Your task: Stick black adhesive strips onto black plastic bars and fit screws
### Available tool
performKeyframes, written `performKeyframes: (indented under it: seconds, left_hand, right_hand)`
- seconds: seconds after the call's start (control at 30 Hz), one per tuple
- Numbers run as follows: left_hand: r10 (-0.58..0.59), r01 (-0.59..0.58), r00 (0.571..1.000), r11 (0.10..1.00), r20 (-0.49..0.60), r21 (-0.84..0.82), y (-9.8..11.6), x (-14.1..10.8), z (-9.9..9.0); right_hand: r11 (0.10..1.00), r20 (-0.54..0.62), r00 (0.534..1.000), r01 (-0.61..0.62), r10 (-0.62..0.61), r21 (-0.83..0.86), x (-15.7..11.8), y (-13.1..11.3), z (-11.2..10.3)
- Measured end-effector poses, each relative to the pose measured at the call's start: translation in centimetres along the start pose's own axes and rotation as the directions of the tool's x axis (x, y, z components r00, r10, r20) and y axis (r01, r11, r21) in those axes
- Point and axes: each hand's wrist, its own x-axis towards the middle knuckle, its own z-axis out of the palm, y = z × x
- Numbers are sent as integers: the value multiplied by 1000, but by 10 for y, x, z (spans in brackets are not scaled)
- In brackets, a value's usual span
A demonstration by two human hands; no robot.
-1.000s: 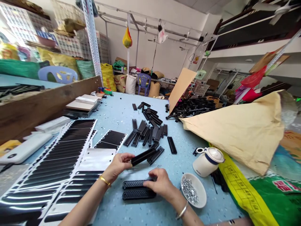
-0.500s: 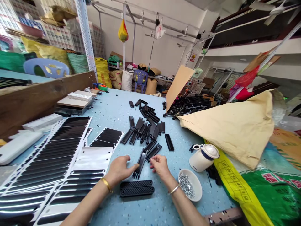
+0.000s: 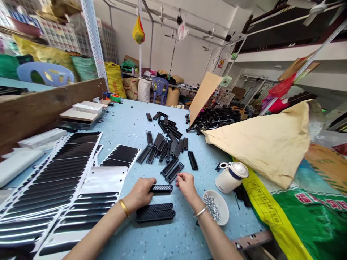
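Note:
My left hand (image 3: 141, 195) grips one end of a black plastic strip with a patterned face (image 3: 163, 189), held level above the blue table. Just below it, two more patterned black strips (image 3: 155, 212) lie side by side. To the right, my right hand (image 3: 186, 186) has its thumb and fingers pinched together, apart from the strip; whatever is between the fingertips is hidden or too small to name. Two grooved black strips (image 3: 172, 169) lie beyond my hands, in front of a loose heap of similar strips (image 3: 162, 148).
A white bowl of small shiny metal parts (image 3: 215, 206) stands by my right wrist, with a white lidded mug (image 3: 231, 177) behind it. Sheets of black stickers (image 3: 73, 166) cover the left side. A black parts pile (image 3: 217, 117) lies behind brown paper (image 3: 260, 141).
My left hand has taken up a black strip from the table and turned it level, patterned face showing. My right hand stays close by, fingers pinched. The view has shifted slightly.

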Motion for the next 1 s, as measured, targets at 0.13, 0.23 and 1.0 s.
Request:
performKeyframes:
  seconds: [0.13,0.23,1.0]
  left_hand:
    - [51,-50,998,998,29,-42,-2,-10,-7]
    - [70,-68,997,995,26,-78,-4,-13,-8]
    - [-90,-20,979,849,-182,-528,-22,11,-2]
  right_hand:
    - [970,16,996,87,-86,-225,12,1,-9]
    - [917,73,987,163,-146,-363,21,-2,-18]
    - [774,524,820,481,-231,-412,17,-78,-11]
